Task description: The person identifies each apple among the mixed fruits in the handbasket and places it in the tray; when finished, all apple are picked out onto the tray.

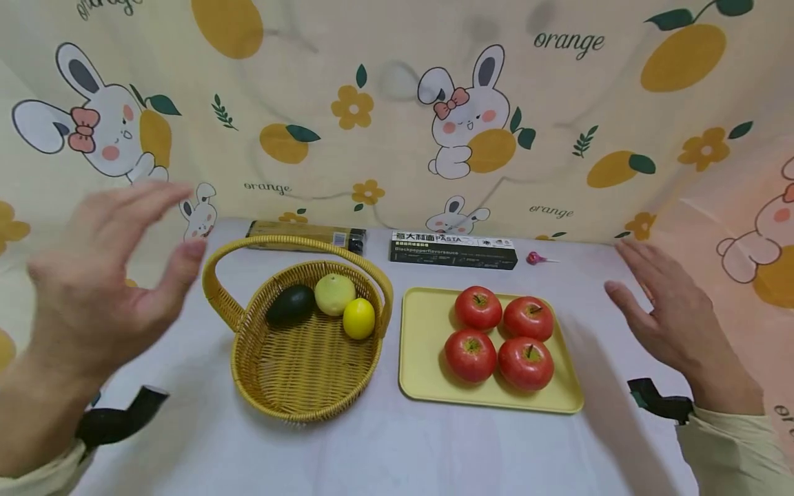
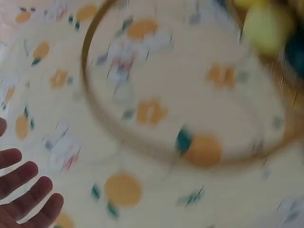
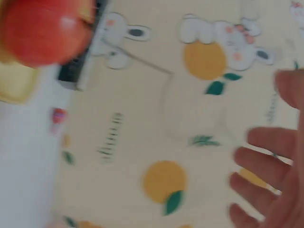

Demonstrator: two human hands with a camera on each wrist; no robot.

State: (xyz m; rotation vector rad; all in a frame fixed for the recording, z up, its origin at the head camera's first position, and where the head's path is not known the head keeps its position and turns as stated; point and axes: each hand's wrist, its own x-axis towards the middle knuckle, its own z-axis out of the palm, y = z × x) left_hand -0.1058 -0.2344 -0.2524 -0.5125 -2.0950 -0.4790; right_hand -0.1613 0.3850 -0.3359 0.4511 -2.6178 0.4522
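Note:
In the head view my left hand (image 1: pixel 108 289) hovers left of a wicker basket (image 1: pixel 248 386), fingers relaxed and apart from it. My right hand (image 1: pixel 673 317) is raised to the right of a yellow tray (image 1: pixel 428 386), holding nothing. Inside the basket lie a dark green avocado (image 1: pixel 290 305), a pale yellow-green round fruit (image 1: pixel 335 294) and a yellow lemon (image 1: pixel 358 319). Several red apples (image 1: pixel 471 355) sit together on the tray. The left wrist view has the basket's arched handle (image 2: pixel 118 133) beyond the spread fingers (image 2: pixel 40 190).
Behind the basket lies a brown-and-black package (image 1: pixel 304 236). A black-and-white pasta box (image 1: pixel 453 250) stands behind the tray, with a small wrapped lollipop (image 1: pixel 535 258) at its right. A printed cloth (image 1: pixel 384 158) hangs at the back of the white table (image 1: pixel 347 455).

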